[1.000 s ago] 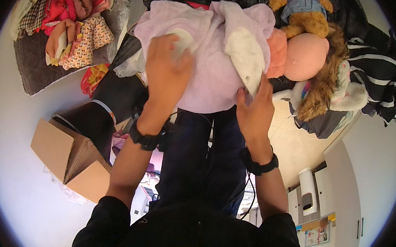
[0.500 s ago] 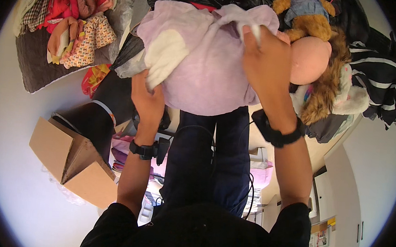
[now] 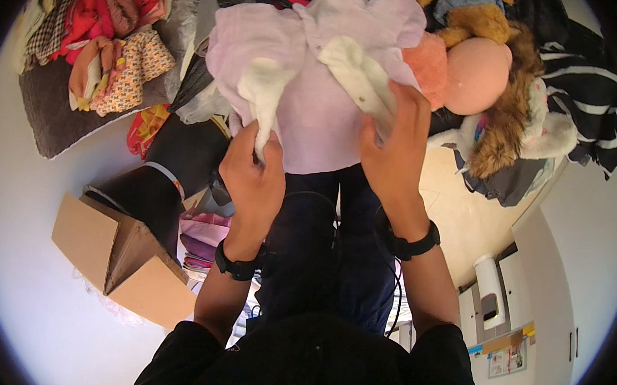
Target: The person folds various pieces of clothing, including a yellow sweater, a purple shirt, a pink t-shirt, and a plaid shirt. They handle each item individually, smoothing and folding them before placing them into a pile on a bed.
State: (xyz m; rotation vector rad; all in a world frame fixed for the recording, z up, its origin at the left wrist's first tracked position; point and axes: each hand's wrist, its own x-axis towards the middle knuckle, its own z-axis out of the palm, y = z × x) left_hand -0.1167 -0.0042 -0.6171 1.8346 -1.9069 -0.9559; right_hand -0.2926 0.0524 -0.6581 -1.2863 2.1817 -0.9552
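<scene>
A lilac, soft fabric piece (image 3: 312, 135) is spread in front of me, partly over the pile behind it. Two white strips lie on it. The end of the left white strip (image 3: 264, 93) is pinched between the thumb and fingers of my left hand (image 3: 252, 178). My right hand (image 3: 400, 156) is closed on the lower end of the right white strip (image 3: 356, 78), which has a small dark dot like a snap. Its far end rests on the lilac fabric. What kind of item the fabric is, I cannot tell.
Folded clothes (image 3: 124, 65) lie on a dark grey cushion (image 3: 64, 107) at the left. An open cardboard box (image 3: 94, 238) stands below a black cylindrical object (image 3: 147, 195). At the right are a pink ball (image 3: 477, 75), a brown teddy bear (image 3: 474, 25), brown fur (image 3: 502, 134) and black-and-white striped cloth (image 3: 590, 101).
The lilac fabric has been opened out flatter, showing the right white strip. My right hand has come down from the fabric's top to that strip. My left hand has shifted slightly right.
</scene>
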